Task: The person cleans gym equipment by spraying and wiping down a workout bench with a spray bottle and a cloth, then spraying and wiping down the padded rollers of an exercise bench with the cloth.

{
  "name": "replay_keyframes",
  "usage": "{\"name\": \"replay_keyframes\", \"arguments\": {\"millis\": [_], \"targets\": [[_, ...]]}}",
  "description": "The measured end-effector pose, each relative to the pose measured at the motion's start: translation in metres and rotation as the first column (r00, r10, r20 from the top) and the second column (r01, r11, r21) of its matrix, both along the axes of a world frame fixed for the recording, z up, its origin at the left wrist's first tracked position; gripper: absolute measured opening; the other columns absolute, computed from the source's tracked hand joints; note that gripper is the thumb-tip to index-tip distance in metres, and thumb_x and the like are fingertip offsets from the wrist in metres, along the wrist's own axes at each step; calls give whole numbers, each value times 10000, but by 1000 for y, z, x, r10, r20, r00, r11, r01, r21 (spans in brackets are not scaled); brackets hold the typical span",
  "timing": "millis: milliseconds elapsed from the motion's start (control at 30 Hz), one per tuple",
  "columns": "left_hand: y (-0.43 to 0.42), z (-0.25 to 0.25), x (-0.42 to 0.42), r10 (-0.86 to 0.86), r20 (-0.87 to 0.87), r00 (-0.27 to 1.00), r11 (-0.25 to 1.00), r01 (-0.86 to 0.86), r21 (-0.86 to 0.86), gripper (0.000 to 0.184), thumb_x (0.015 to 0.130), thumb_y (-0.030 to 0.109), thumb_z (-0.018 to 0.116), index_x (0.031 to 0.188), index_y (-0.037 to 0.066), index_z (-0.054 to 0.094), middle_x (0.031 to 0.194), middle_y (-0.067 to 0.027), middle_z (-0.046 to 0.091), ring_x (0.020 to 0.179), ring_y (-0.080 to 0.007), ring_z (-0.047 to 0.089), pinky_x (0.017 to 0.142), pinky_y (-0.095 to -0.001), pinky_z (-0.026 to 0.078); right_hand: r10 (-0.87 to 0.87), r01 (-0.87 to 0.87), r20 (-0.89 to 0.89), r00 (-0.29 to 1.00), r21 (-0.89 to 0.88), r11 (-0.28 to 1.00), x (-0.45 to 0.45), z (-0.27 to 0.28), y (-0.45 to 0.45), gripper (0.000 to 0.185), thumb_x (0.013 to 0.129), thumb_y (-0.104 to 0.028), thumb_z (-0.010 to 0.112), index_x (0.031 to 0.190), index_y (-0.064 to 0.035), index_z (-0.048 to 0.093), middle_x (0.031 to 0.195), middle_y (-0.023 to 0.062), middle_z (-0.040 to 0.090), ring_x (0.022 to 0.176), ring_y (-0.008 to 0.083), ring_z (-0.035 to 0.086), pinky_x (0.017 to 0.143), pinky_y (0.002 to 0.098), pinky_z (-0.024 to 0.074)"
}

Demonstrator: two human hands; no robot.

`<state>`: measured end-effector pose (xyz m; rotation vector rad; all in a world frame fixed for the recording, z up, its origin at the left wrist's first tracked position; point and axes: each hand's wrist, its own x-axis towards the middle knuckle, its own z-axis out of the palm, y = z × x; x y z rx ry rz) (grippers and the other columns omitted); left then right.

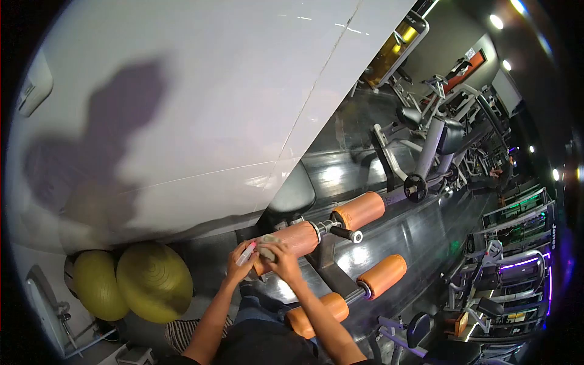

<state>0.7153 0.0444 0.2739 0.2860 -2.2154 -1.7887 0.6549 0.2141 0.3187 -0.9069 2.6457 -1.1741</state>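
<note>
My left hand (236,266) is wrapped round a small clear bottle (246,253) with a pinkish-red top. Just right of it, my right hand (282,260) presses a crumpled greyish cloth (266,246) against an orange padded roller (298,238). The roller belongs to an exercise bench. A second orange roller (360,210) lies beyond it on the same bar, past a black handle (345,233). Two more orange rollers, one (385,275) at the right and one (325,313) nearer my body, are on a lower bar.
Two yellow-green exercise balls (154,282) rest at the lower left beside a striped cloth (182,336). A white wall (201,121) fills the upper left. Gym machines (429,145) stand at the right, and a person (504,173) is far back.
</note>
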Motion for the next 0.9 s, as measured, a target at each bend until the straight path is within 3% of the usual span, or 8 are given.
{"name": "replay_keyframes", "arguments": {"millis": [100,233,367,467,667,733,800,900], "targets": [[1,-1,2,-12,72,997,1000,13,-16,360,849,137,732,1188,39,656,971,-105,700,834,-210,681,804,-321,537,-95,96,133,987,0,995,-30,7,40,454,720,-26,752,1162,-95,675,1196,150,653,1143,377,582,950,425,482],[4,0,-2,21,-20,1000,1000,-22,-14,317,870,157,730,1148,19,665,952,-105,691,829,-188,655,819,-313,518,-447,454,-103,889,61,889,-58,12,76,412,736,-28,741,1137,-94,677,1101,159,664,1071,377,587,950,437,461],[5,-7,-2,42,31,999,999,-41,-33,319,888,218,717,1138,24,676,873,-82,642,762,-200,604,721,-326,486,-568,571,-105,816,5,821,-42,-2,52,423,709,-9,747,1115,-117,694,1134,132,654,1077,367,559,980,430,430],[3,-9,-7,44,32,999,998,-42,-39,274,888,206,712,1087,22,676,848,-85,630,749,-186,592,706,-322,480,-487,485,-10,873,-84,871,-14,-7,23,454,691,7,732,1122,-127,685,1163,121,648,1132,366,566,1003,444,446],[1,-17,-11,72,35,997,996,-73,46,181,898,209,714,938,46,647,749,-97,634,666,-191,613,631,-333,480,-196,191,-51,979,-94,977,27,-2,-8,577,636,-2,757,1186,-154,674,1191,102,643,1137,337,568,997,429,466],[1,-9,-13,81,99,992,996,-76,-48,203,906,240,709,902,50,641,742,-108,636,663,-218,624,627,-344,477,-78,76,22,997,62,995,13,2,15,582,629,-2,757,1180,-171,678,1222,98,641,1130,331,572,979,428,477],[0,-9,-15,85,113,990,996,-81,-40,215,905,253,710,898,49,642,740,-111,636,661,-228,624,625,-350,476,-209,210,-29,977,30,977,-10,5,35,522,670,1,726,1155,-188,687,1208,66,656,1141,349,573,930,423,515],[0,-13,-18,105,116,988,994,-101,-39,235,905,270,710,893,45,642,736,-117,632,657,-238,621,622,-360,472,-455,462,-127,881,28,887,-45,2,66,450,725,-27,747,1158,-132,690,1176,121,665,1033,360,584,981,431,445]]}}
